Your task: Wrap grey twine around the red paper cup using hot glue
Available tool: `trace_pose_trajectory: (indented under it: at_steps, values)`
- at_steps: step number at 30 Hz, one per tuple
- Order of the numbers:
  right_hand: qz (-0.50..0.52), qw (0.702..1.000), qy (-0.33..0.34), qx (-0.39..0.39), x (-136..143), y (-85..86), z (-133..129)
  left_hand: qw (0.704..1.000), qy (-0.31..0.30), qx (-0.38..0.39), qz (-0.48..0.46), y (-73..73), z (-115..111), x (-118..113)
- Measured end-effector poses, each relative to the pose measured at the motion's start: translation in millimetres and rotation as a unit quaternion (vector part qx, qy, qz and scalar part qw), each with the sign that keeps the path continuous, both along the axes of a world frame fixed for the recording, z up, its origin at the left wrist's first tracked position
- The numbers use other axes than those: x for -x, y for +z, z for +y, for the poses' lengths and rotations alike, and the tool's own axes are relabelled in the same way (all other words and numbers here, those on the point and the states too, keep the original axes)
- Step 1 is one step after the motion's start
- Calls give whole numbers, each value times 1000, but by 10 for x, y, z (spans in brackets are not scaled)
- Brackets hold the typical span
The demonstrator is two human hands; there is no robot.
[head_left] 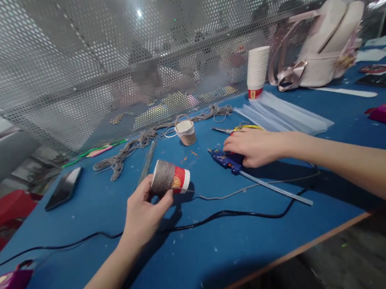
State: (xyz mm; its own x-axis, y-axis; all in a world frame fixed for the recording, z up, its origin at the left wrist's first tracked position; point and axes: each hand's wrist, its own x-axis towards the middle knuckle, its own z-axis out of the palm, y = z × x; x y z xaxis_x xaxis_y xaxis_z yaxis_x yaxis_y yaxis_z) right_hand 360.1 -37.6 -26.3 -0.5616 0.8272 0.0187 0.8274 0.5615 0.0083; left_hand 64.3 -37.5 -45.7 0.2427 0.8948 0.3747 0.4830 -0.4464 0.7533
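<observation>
My left hand (pixel 148 210) is closed around a red and white paper cup (pixel 182 179), tilted on its side above the table. Grey cord (pixel 163 175) is wound over the cup's base half, and a loose strand trails to the right. My right hand (pixel 257 146) is curled over the handle of a blue hot glue gun (pixel 223 159), its fingertips partly hidden. The gun's nozzle points left, and a clear glue stick (pixel 276 187) sticks out of its back. Just beyond this hand lie yellow-handled scissors (pixel 247 128), partly covered by it.
A small cord-wrapped basket (pixel 187 134) stands behind the cup, near bundles of grey cord (pixel 118 161). Stacked paper cups (pixel 258 70), clear glue sticks (pixel 283 113) and a backpack (pixel 324 50) sit at back right. A phone (pixel 63 188) lies left; a black cable (pixel 222 214) crosses the front.
</observation>
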Motion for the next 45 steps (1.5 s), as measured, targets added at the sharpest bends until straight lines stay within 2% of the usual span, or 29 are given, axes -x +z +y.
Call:
trace_pose_trajectory:
  at_steps: [2, 3, 4, 5, 8, 10, 11, 12, 13, 14, 17, 18, 20, 22, 24, 30, 36, 45]
  values:
    - [137, 990, -27, 11, 193, 51, -87, 999, -3, -34, 5, -14, -28, -10]
    - [238, 969, -51, 39, 323, 65, -137, 999, -6, -53, 7, -23, -45, -14]
    - [345, 931, -87, 85, 466, 66, -186, 997, -10, -73, 8, -33, -65, -18]
    - [437, 880, -121, 142, 615, 54, -232, 996, -13, -92, 10, -41, -87, -21]
    - [595, 736, -131, 297, 994, -26, -340, 989, 0, -143, 24, -58, -152, -30]
    - [637, 678, -126, 345, 1126, -82, -391, 987, 22, -157, 35, -63, -182, -33]
    - [642, 667, -131, 354, 1152, -105, -414, 986, 33, -156, 37, -63, -191, -36]
    - [634, 673, -141, 353, 1154, -124, -437, 987, 45, -150, 40, -61, -197, -39]
    - [614, 697, -151, 339, 1139, -142, -460, 988, 54, -140, 42, -55, -202, -45]
    - [584, 734, -157, 308, 1113, -159, -483, 989, 60, -124, 46, -45, -207, -54]
    - [459, 874, -109, 114, 1024, -213, -546, 995, 55, -54, 59, 10, -235, -98]
    - [418, 904, -76, 37, 1003, -231, -562, 997, 46, -28, 61, 33, -250, -117]
    - [356, 930, -17, -89, 981, -263, -580, 998, 25, 26, 59, 79, -285, -153]
    - [321, 933, 17, -161, 976, -286, -585, 996, 6, 76, 43, 109, -316, -178]
    - [306, 931, 29, -195, 974, -299, -582, 992, -9, 121, 20, 114, -334, -188]
    - [303, 927, 27, -220, 963, -293, -580, 978, -49, 200, -22, 58, -334, -170]
    - [326, 927, 0, -186, 979, -265, -578, 977, -59, 202, -25, 71, -346, -175]
    - [384, 909, -17, -164, 982, -258, -624, 981, -52, 187, -19, 80, -362, -172]
